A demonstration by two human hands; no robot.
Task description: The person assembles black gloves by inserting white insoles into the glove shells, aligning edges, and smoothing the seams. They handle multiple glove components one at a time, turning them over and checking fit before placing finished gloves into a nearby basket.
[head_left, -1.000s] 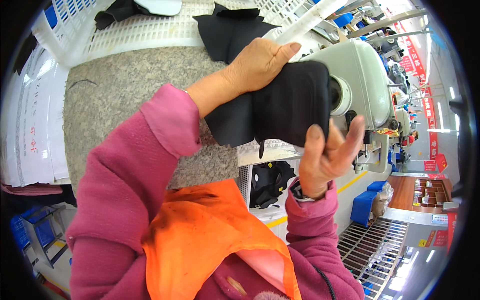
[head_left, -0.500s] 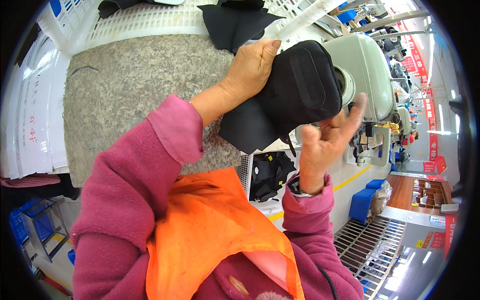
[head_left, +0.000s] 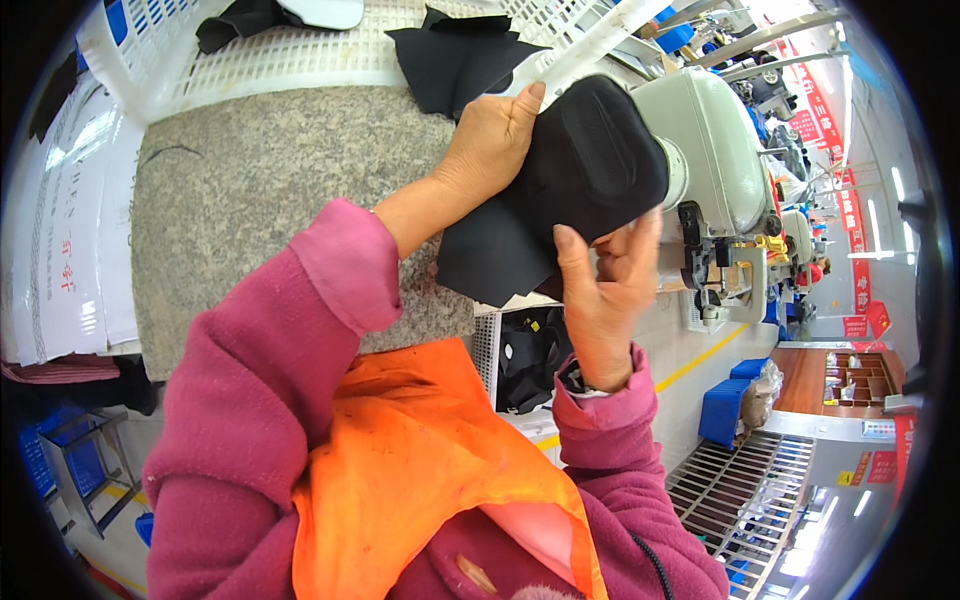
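Two hands hold one black cloth piece (head_left: pixel 580 170) up by the sewing machine (head_left: pixel 715 150). Left hand (head_left: pixel 490 140) fingers grip its top edge. Right hand (head_left: pixel 605 290) has moved under it, fingers pinching the bottom, so it now sits higher above the grey surface (head_left: pixel 270 190).

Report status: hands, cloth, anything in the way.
Both hands, left and right, grip black cloth piece. Held above grey table, beside sewing machine. Nothing blocking.

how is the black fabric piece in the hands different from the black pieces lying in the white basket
The held black fabric piece is lifted off the table, gripped by the left hand and right hand, and shows a raised padded panel. The black pieces in the white basket lie loose, flat and untouched. Both are black fabric.
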